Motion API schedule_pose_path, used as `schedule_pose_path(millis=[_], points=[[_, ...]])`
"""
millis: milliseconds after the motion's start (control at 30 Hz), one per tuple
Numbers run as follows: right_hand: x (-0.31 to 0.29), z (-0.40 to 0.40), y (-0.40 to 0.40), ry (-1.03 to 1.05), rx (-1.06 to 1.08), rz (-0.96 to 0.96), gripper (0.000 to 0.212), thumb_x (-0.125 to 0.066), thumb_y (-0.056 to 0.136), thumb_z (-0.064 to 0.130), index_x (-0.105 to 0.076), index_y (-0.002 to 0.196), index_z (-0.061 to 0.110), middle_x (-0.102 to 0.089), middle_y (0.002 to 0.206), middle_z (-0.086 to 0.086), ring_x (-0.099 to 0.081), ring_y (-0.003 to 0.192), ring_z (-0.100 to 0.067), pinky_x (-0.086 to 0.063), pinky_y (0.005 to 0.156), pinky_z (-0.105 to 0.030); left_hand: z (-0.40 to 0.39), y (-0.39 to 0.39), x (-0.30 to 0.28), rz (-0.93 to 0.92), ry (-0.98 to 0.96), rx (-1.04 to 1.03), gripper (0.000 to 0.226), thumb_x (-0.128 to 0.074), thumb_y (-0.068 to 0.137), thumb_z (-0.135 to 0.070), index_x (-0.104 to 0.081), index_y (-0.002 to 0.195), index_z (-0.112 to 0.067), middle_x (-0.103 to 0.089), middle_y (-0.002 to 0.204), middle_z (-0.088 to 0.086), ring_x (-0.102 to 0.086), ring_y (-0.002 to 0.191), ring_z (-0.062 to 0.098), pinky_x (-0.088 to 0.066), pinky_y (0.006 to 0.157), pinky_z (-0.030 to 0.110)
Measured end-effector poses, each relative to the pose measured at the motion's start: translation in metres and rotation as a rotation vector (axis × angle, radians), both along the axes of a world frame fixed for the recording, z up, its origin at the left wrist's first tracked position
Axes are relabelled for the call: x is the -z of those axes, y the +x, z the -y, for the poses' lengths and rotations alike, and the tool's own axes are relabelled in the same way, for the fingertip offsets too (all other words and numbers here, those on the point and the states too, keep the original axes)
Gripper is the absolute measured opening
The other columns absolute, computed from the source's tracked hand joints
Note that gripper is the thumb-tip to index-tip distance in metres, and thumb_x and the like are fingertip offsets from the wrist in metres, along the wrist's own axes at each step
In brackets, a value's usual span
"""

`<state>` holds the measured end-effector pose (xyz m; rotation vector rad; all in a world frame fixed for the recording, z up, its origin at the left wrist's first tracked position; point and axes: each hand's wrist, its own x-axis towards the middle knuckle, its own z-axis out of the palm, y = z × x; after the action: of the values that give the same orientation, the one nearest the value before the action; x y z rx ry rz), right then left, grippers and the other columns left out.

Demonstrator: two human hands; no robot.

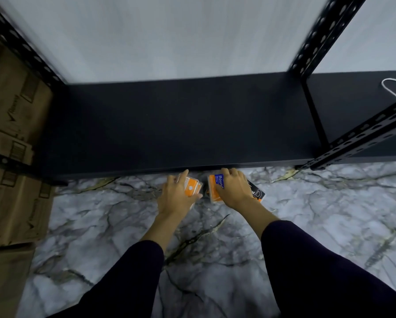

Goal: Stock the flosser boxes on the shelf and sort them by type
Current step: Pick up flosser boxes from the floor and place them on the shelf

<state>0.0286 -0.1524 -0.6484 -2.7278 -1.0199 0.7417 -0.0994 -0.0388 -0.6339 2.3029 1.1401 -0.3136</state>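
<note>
Above the marble floor (215, 226), just short of the front edge of the black shelf (181, 125), the left hand (176, 193) curls its fingers around an orange flosser box (192, 186) while the right hand (235, 189) grips another orange box (215, 191) with a black box (259, 194) behind it.

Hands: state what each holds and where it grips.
Left hand grips an orange box by its side; right hand holds orange and black boxes from above.
</note>
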Motion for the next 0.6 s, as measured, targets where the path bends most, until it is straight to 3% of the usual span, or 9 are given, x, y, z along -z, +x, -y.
schedule_pose_path(millis=[133, 300, 433, 600], points=[[-0.026, -0.001, -0.006, 0.078, -0.015, 0.023, 0.032, -0.045, 0.096, 0.014, -0.048, 0.127, 0.005, -0.052, 0.125, -0.015, -0.046, 0.116, -0.032, -0.039, 0.096, -0.037, -0.001, 0.000, -0.020, 0.042, 0.016, 0.018, 0.071, -0.055, 0.089, -0.053, -0.028, 0.149, -0.026, -0.029, 0.147, 0.002, -0.036, 0.131, 0.025, -0.044, 0.095, 0.040], [-0.090, -0.010, -0.011, 0.075, -0.054, 0.034, 0.020, -0.043, 0.089, 0.004, -0.055, 0.104, 0.003, -0.063, 0.106, -0.019, -0.058, 0.096, -0.039, -0.038, 0.068, -0.033, -0.012, -0.003, -0.078, 0.059, 0.109, 0.061, 0.037, -0.048, 0.097, -0.034, -0.051, 0.132, -0.021, -0.046, 0.133, 0.002, -0.050, 0.116, 0.023, -0.045, 0.088, 0.036], [-0.163, -0.020, -0.021, 0.110, -0.102, 0.064, 0.018, -0.043, 0.092, 0.011, -0.057, 0.103, 0.006, -0.062, 0.101, -0.015, -0.060, 0.089, -0.036, -0.039, 0.065, -0.033, -0.024, -0.013, -0.147, 0.078, 0.215, 0.092, 0.027, -0.047, 0.098, -0.032, -0.058, 0.120, -0.022, -0.054, 0.121, 0.001, -0.056, 0.106, 0.021, -0.046, 0.081, 0.035], [-0.265, -0.036, -0.038, 0.171, -0.196, 0.143, 0.023, -0.045, 0.092, 0.018, -0.059, 0.107, 0.009, -0.061, 0.110, -0.013, -0.060, 0.097, -0.035, -0.042, 0.070, -0.034, -0.036, -0.036, -0.246, 0.116, 0.365, 0.101, 0.024, -0.047, 0.097, -0.032, -0.063, 0.112, -0.022, -0.058, 0.119, 0.000, -0.059, 0.104, 0.024, -0.042, 0.078, 0.034]])
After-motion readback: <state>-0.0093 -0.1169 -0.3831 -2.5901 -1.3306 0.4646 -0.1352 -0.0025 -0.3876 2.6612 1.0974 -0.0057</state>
